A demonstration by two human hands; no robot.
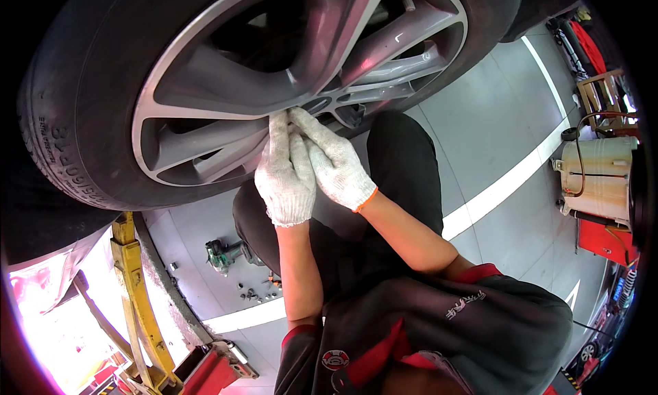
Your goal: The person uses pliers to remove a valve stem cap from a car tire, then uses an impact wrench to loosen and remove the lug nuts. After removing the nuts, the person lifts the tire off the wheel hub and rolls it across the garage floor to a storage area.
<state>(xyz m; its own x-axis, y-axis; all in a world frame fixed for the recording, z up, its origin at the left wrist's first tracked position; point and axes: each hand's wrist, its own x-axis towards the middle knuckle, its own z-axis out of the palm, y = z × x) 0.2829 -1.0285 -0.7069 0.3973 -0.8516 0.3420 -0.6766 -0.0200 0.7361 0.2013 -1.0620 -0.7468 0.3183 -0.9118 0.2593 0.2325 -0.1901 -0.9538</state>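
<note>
A large alloy wheel (329,45) with wide silver-grey spokes fills the top of the view, ringed by a black tyre (75,114). My left hand (286,179) and my right hand (337,165) wear white knit gloves and meet just below the wheel's hub. The fingers of both are drawn together, with the fingertips bunched against the spokes beside the hub. Whatever they pinch there, if anything, is hidden behind the gloves. My right thumb and palm rest close against the left hand.
A green and black power tool (221,256) lies on the grey floor with several small metal parts (252,293) near it. A yellow metal stand (137,292) rises at the left. At the right are a beige tank (600,172) and a red box (600,241).
</note>
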